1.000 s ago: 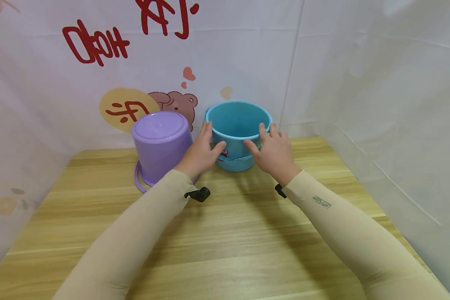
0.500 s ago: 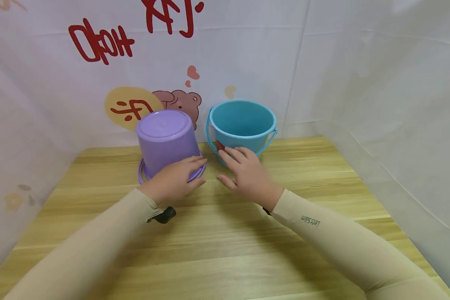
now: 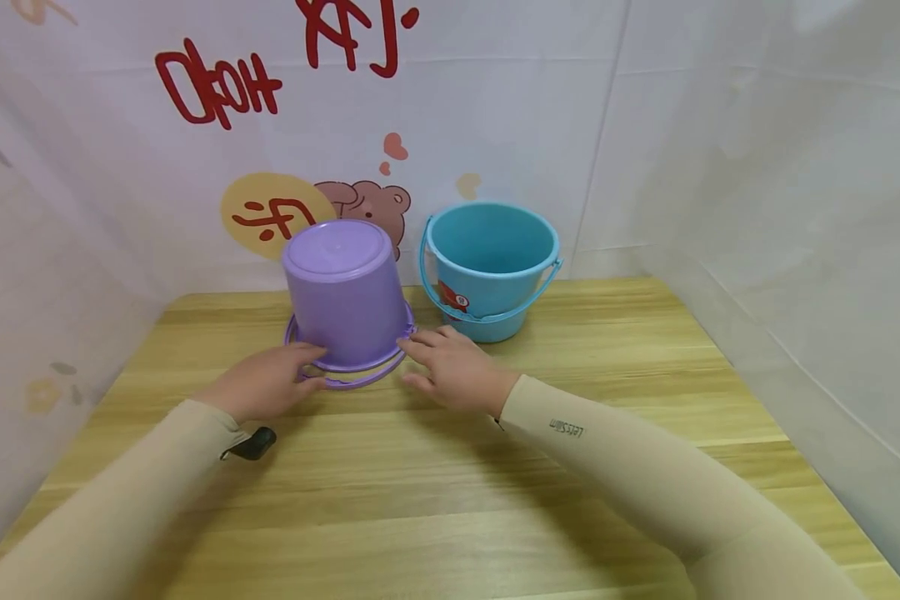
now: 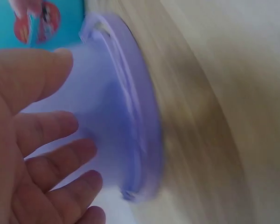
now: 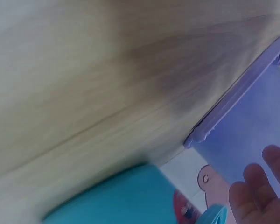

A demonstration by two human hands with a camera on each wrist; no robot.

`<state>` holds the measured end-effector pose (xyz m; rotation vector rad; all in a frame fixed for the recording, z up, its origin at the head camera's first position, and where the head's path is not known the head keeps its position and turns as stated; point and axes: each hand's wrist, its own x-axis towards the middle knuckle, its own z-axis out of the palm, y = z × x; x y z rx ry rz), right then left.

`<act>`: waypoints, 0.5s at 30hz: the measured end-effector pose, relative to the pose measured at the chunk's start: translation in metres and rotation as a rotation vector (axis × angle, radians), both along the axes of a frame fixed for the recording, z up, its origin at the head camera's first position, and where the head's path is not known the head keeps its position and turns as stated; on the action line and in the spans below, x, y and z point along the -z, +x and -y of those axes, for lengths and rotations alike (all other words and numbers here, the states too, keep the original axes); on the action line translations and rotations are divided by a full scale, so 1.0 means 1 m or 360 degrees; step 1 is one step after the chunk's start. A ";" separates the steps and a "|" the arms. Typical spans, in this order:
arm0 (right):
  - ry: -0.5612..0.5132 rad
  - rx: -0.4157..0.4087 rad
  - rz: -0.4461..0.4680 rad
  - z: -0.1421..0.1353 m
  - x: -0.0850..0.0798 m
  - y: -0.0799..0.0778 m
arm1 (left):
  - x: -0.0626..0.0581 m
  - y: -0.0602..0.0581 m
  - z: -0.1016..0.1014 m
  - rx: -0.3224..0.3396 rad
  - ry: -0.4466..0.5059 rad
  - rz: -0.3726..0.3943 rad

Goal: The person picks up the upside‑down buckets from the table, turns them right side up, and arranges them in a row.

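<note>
A purple bucket (image 3: 348, 308) stands upside down on the table, its handle lying round the rim on the tabletop. To its right a blue bucket (image 3: 491, 292) stands upright with its handle hanging down in front. My left hand (image 3: 262, 382) is at the front left of the purple bucket, fingers spread and loosely bent; in the left wrist view nothing lies within its grasp. Near the purple bucket's right front side is my right hand (image 3: 457, 372), its fingers extended. Whether its fingertips touch the rim or handle, I cannot tell.
The wooden table (image 3: 390, 500) runs back to a white cloth backdrop (image 3: 495, 108) with red lettering and a cartoon bear. More white cloth hangs along both sides. Both buckets stand near the back edge.
Both hands have left the blue bucket and moved left and nearer, to either side of the purple bucket. The blue bucket's handle is now fully visible. The view has shifted slightly.
</note>
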<state>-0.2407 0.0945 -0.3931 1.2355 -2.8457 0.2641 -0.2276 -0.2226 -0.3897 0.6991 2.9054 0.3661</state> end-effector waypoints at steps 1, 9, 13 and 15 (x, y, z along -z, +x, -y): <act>0.0033 0.0003 0.0007 0.004 0.001 -0.002 | 0.002 -0.002 0.005 -0.0019 -0.0011 0.0006; 0.0253 0.0065 0.0012 0.028 0.011 -0.016 | 0.014 -0.012 0.023 -0.0080 -0.0047 0.0057; 0.0329 0.0140 0.0110 0.037 0.015 -0.022 | 0.021 -0.014 0.022 -0.0098 -0.0034 0.0116; 0.0368 0.0194 0.0195 0.042 0.016 -0.024 | 0.025 -0.014 0.023 -0.0101 -0.0029 0.0127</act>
